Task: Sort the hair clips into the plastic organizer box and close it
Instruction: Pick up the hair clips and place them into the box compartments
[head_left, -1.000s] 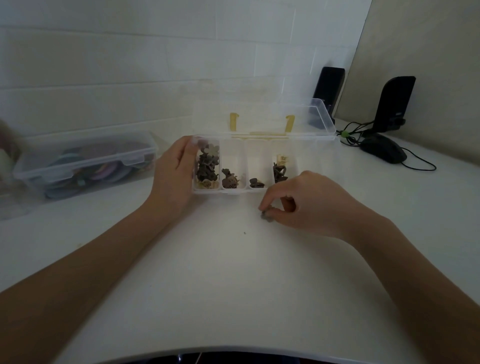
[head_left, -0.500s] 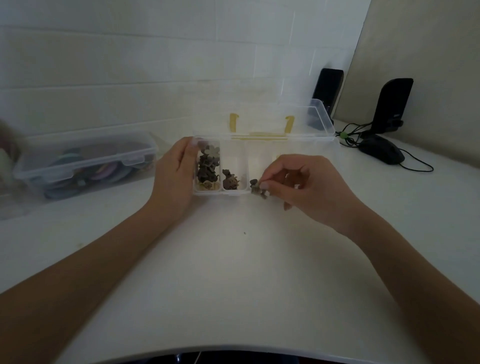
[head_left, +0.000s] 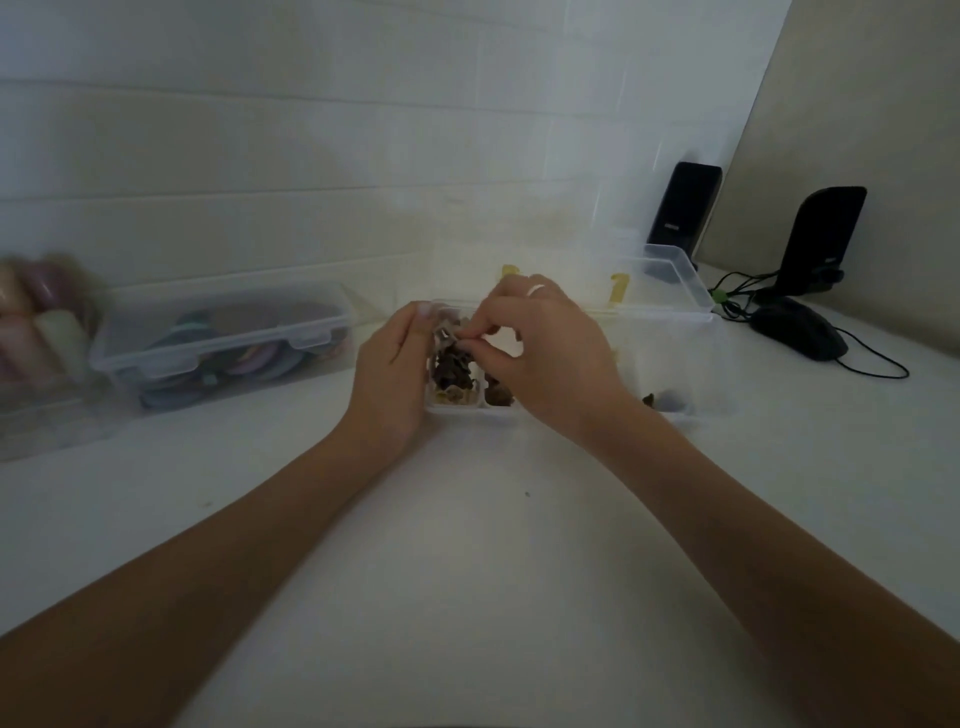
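A clear plastic organizer box (head_left: 691, 415) stands open on the white table, its lid (head_left: 675, 280) tipped back toward the wall. Small dark hair clips (head_left: 452, 371) fill its leftmost compartment, and a few more lie in the compartments to the right. My left hand (head_left: 392, 374) grips the box's left end, thumb on the rim. My right hand (head_left: 545, 348) reaches over the left compartments and pinches a small hair clip (head_left: 451, 335) above the leftmost one. It hides the middle compartments.
A shut clear box (head_left: 218, 343) with coloured hair bands sits to the left, with blurred pale items (head_left: 41, 317) beyond it. At the back right stand two black speakers (head_left: 826, 239), with a black mouse (head_left: 797, 330) and its cable.
My right hand picked a clip off the table in front of the box, lifted it, and carried it left over the leftmost compartment. My left hand stayed on the box.
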